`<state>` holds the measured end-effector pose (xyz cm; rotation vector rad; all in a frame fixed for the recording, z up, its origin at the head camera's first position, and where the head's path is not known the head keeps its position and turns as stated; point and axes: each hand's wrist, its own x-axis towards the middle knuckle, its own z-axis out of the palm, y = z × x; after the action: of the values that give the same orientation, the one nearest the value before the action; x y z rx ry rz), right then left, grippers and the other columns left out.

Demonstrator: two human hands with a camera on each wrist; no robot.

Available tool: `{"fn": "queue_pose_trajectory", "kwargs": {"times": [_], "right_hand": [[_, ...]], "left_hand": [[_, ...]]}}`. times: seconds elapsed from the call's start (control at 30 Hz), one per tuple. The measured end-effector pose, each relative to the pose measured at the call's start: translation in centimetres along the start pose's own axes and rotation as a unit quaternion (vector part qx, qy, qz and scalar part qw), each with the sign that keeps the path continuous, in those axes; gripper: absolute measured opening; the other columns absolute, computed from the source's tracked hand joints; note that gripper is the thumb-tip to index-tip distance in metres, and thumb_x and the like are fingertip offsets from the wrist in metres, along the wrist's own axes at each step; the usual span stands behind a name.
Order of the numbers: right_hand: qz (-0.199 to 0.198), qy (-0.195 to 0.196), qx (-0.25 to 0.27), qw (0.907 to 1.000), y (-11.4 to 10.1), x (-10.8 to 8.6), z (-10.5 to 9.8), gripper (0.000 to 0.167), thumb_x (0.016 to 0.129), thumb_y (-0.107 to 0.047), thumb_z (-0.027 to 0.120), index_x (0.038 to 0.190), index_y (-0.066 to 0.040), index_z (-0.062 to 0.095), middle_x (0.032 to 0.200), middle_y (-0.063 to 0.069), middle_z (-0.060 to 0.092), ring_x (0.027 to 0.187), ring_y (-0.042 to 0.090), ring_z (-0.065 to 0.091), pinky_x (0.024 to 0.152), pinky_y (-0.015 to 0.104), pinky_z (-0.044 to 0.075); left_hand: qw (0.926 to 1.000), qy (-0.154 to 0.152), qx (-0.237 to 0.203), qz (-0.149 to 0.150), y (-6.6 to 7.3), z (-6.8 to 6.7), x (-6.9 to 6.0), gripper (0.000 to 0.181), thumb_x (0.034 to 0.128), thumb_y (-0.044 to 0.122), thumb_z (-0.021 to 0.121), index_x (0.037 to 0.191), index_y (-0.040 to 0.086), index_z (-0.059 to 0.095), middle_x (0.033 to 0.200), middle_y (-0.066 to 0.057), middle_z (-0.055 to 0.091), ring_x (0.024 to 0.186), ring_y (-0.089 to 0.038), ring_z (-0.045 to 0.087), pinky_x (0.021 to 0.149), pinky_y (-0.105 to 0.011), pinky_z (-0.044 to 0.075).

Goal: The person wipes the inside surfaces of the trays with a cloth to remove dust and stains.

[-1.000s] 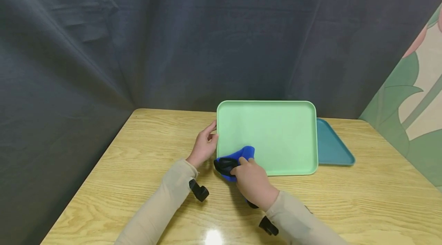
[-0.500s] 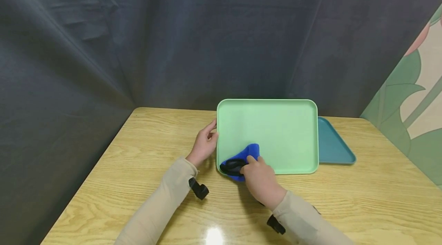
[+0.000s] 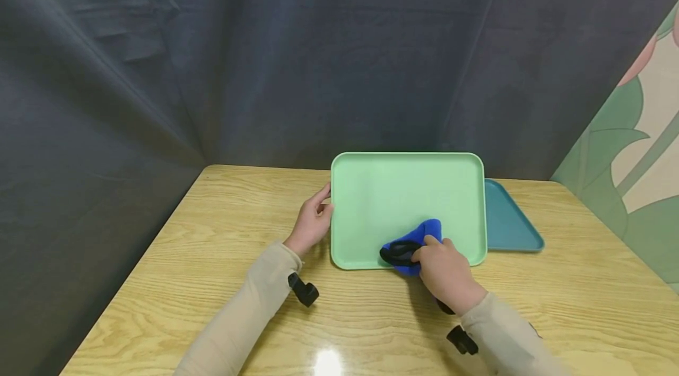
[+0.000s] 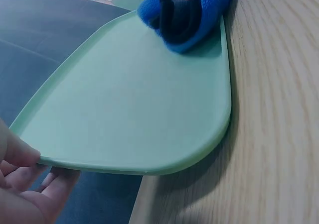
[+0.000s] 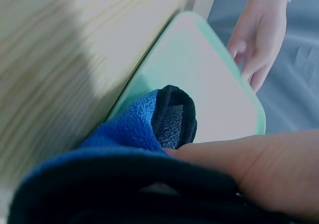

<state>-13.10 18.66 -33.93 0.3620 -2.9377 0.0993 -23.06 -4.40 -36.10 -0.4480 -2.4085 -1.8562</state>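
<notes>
A light green rectangular tray (image 3: pixel 371 199) is held up with its inner face toward me. My left hand (image 3: pixel 312 223) pinches its left edge, thumb on the rim and fingers behind, as the left wrist view shows. Bunched in my right hand (image 3: pixel 447 273) is a blue plush cloth (image 3: pixel 431 230) with a black border. The cloth lies against the lower right part of the tray's face, near the bottom rim. In the right wrist view, folds of the cloth (image 5: pixel 127 127) hide most of the right fingers.
Behind the green tray's right side, a teal tray (image 3: pixel 509 220) lies partly hidden on the wooden table (image 3: pixel 239 211). A dark curtain (image 3: pixel 339 58) hangs along the back and left. A floral-patterned panel (image 3: pixel 631 146) stands at the right.
My right hand has moved the cloth rightward along the lower part of the green tray, from its bottom left corner. The left hand keeps its place on the edge.
</notes>
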Motion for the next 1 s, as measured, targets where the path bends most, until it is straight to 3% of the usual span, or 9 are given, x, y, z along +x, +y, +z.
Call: {"fn": "queue_pose_trajectory", "kwargs": {"times": [0.13, 0.37, 0.4, 0.53, 0.67, 0.77, 0.83, 1.0], "right_hand": [[0.018, -0.02, 0.004, 0.9996, 1.6, -0.2, -0.2, 0.022, 0.073, 0.004, 0.066, 0.085, -0.011, 0.076, 0.078, 0.005, 0.055, 0.06, 0.022, 0.042, 0.043, 0.027, 0.04], [0.058, -0.054, 0.021, 0.9967, 4.5, -0.7, -0.6, 0.022, 0.074, 0.002, 0.063, 0.091, -0.008, 0.075, 0.085, 0.012, 0.058, 0.069, 0.032, 0.052, 0.045, 0.034, 0.045], [0.061, -0.053, 0.023, 0.9965, 5.0, -0.8, -0.6, 0.022, 0.074, 0.002, 0.063, 0.091, -0.007, 0.075, 0.086, 0.013, 0.059, 0.069, 0.035, 0.054, 0.046, 0.035, 0.045], [0.075, -0.052, 0.031, 0.9954, 6.6, -1.2, -0.7, 0.023, 0.074, 0.003, 0.062, 0.092, -0.004, 0.074, 0.088, 0.019, 0.059, 0.073, 0.044, 0.058, 0.049, 0.042, 0.049], [0.081, -0.05, 0.035, 0.9948, 7.5, -1.6, -0.7, 0.024, 0.073, 0.003, 0.062, 0.093, -0.003, 0.074, 0.086, 0.02, 0.059, 0.073, 0.045, 0.057, 0.052, 0.045, 0.049], [0.08, -0.049, 0.033, 0.9951, 7.8, -1.8, -0.7, 0.024, 0.073, 0.002, 0.062, 0.093, -0.004, 0.074, 0.085, 0.019, 0.059, 0.073, 0.043, 0.057, 0.055, 0.047, 0.049], [0.073, -0.04, 0.03, 0.9961, 7.8, -1.9, -0.7, 0.024, 0.073, 0.002, 0.062, 0.093, -0.006, 0.075, 0.083, 0.017, 0.059, 0.071, 0.039, 0.057, 0.057, 0.047, 0.049], [0.045, -0.028, 0.054, 0.9971, 7.8, -2.7, -1.2, 0.024, 0.075, -0.002, 0.064, 0.096, -0.009, 0.075, 0.079, 0.01, 0.059, 0.063, 0.02, 0.051, 0.053, 0.033, 0.042]], "left_hand": [[1.0, 0.004, 0.0, -0.003, -0.1, 0.0, 0.1, 0.05, 0.0957, -0.001, 0.04, 0.145, 0.006, 0.033, 0.142, -0.015, 0.046, 0.111, -0.034, 0.059, 0.091, -0.037, 0.053], [0.9999, -0.006, -0.001, -0.013, 3.6, -0.4, -1.4, 0.049, 0.0947, -0.006, 0.039, 0.143, -0.001, 0.031, 0.141, -0.022, 0.044, 0.113, -0.039, 0.057, 0.095, -0.043, 0.05], [0.9999, -0.005, 0.0, -0.012, 3.6, -0.4, -1.4, 0.049, 0.0946, -0.006, 0.039, 0.143, -0.002, 0.031, 0.141, -0.022, 0.044, 0.112, -0.038, 0.057, 0.094, -0.043, 0.05], [0.9999, -0.002, -0.001, -0.01, 2.3, -0.2, -0.8, 0.05, 0.0949, -0.005, 0.039, 0.144, -0.001, 0.031, 0.141, -0.021, 0.044, 0.112, -0.038, 0.057, 0.093, -0.043, 0.051], [1.0, 0.004, -0.002, -0.003, 0.2, 0.0, 0.0, 0.05, 0.0958, -0.003, 0.04, 0.145, 0.004, 0.032, 0.143, -0.018, 0.043, 0.113, -0.036, 0.057, 0.093, -0.043, 0.051], [1.0, 0.005, 0.003, -0.002, -0.3, 0.0, 0.1, 0.05, 0.0959, -0.001, 0.041, 0.145, 0.007, 0.033, 0.142, -0.016, 0.045, 0.112, -0.035, 0.058, 0.091, -0.039, 0.052], [0.9999, 0.008, 0.003, -0.006, -0.4, 0.0, 0.1, 0.05, 0.0959, 0.0, 0.042, 0.145, 0.008, 0.034, 0.14, -0.015, 0.048, 0.111, -0.033, 0.059, 0.089, -0.037, 0.053], [0.9995, 0.025, 0.0, -0.016, -0.1, -0.9, 0.2, 0.049, 0.0952, -0.001, 0.041, 0.143, 0.009, 0.037, 0.135, -0.015, 0.052, 0.107, -0.032, 0.06, 0.084, -0.033, 0.054]]}}
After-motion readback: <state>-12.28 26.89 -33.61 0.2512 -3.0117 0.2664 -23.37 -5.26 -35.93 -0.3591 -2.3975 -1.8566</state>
